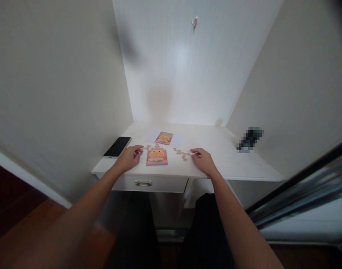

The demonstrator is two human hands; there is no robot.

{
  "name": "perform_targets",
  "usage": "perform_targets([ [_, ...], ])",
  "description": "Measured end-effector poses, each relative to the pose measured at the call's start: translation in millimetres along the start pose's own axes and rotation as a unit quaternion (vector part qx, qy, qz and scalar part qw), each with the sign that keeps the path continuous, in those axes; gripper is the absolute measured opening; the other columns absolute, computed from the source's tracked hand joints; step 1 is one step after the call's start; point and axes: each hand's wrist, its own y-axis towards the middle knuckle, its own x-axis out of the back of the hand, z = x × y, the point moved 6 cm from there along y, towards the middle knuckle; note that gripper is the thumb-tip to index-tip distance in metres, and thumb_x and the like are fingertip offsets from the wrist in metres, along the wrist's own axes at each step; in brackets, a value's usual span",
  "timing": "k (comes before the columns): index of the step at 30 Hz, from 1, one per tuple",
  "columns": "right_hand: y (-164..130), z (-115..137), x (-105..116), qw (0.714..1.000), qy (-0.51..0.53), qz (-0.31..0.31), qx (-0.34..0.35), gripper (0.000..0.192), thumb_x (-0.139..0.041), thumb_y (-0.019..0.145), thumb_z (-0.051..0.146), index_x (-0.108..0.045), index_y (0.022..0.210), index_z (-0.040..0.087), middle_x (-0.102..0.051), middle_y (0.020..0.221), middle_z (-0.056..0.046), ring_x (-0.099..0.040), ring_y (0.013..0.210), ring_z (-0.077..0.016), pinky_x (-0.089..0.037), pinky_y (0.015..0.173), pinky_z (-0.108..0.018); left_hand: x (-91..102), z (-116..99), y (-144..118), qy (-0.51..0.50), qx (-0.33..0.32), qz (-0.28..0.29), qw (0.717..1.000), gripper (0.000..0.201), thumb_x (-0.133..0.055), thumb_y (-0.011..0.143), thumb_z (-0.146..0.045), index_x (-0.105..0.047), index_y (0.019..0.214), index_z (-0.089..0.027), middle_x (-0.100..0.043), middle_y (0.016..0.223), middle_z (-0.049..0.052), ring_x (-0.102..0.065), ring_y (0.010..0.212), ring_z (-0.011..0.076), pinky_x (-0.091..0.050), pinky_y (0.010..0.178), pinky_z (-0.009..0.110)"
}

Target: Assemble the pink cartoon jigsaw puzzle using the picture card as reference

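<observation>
A partly assembled jigsaw puzzle (156, 157) with a yellow cartoon figure on pink lies near the desk's front edge, its upper edge uneven. My left hand (129, 158) rests just left of it, fingers loosely curled and apart, with a few loose pieces (148, 148) by the fingertips. To the right of the puzzle is a small scatter of loose puzzle pieces (183, 153), grey-beige side showing. My right hand (201, 160) is at the right end of this scatter, its fingers bent and apart, the fingertips close to a piece. I see nothing plainly held in either hand.
Behind the puzzle, a matching picture card (164, 138) lies on white paper (176, 141). A dark-screened phone (117, 146) lies at the desk's left edge. A pixelated object (249, 140) stands at the right. Walls close in the white desk (229, 164), and a drawer (159, 184) sits below.
</observation>
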Motion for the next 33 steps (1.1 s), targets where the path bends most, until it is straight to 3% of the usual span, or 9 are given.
perform_targets([
  [7,2,-3,4,0.999,0.002,-0.027,-0.04,0.029,-0.053,0.076,0.015,-0.072,0.098,0.016,-0.073,0.097,-0.008,-0.065,0.082,-0.0179,-0.051,0.084,-0.033,6.9,4,-1,-0.06,0.029,-0.011,0.998,0.045,-0.056,0.078,-0.024,-0.062,0.121,-0.013,-0.075,0.101,0.009,-0.07,0.085,0.0192,-0.055,0.082,0.032],
  [17,9,-8,6,0.995,-0.004,-0.05,-0.087,0.031,-0.052,0.072,0.012,-0.072,0.095,0.017,-0.074,0.093,-0.006,-0.066,0.084,-0.0182,-0.05,0.085,-0.032,0.0,16,4,-0.089,0.035,0.013,0.995,0.05,-0.056,0.08,-0.026,-0.06,0.129,-0.013,-0.075,0.103,0.007,-0.069,0.087,0.0198,-0.053,0.087,0.034],
  [22,13,-9,5,0.992,-0.008,-0.066,-0.103,0.029,-0.052,0.072,0.016,-0.072,0.093,0.017,-0.074,0.091,-0.006,-0.065,0.082,-0.019,-0.049,0.084,-0.034,1.6,20,4,-0.067,0.035,0.02,0.997,0.055,-0.055,0.081,-0.024,-0.055,0.135,-0.017,-0.074,0.109,0.006,-0.068,0.084,0.0192,-0.053,0.087,0.034],
  [28,16,-14,6,0.991,-0.003,-0.074,-0.109,0.029,-0.051,0.075,0.02,-0.072,0.096,0.016,-0.074,0.09,-0.007,-0.065,0.081,-0.0198,-0.05,0.081,-0.035,-4.8,25,7,-0.065,0.057,0.05,0.995,0.053,-0.056,0.083,-0.035,-0.056,0.134,-0.021,-0.075,0.099,0.002,-0.068,0.081,0.0194,-0.053,0.084,0.034],
  [33,16,-14,4,0.993,0.002,-0.064,-0.102,0.029,-0.05,0.075,0.016,-0.072,0.094,0.017,-0.074,0.09,-0.006,-0.065,0.083,-0.0188,-0.05,0.083,-0.033,-3.8,21,6,-0.048,0.025,0.039,0.998,0.051,-0.056,0.082,-0.039,-0.06,0.13,-0.022,-0.073,0.1,0.005,-0.065,0.075,0.0202,-0.054,0.076,0.034],
])
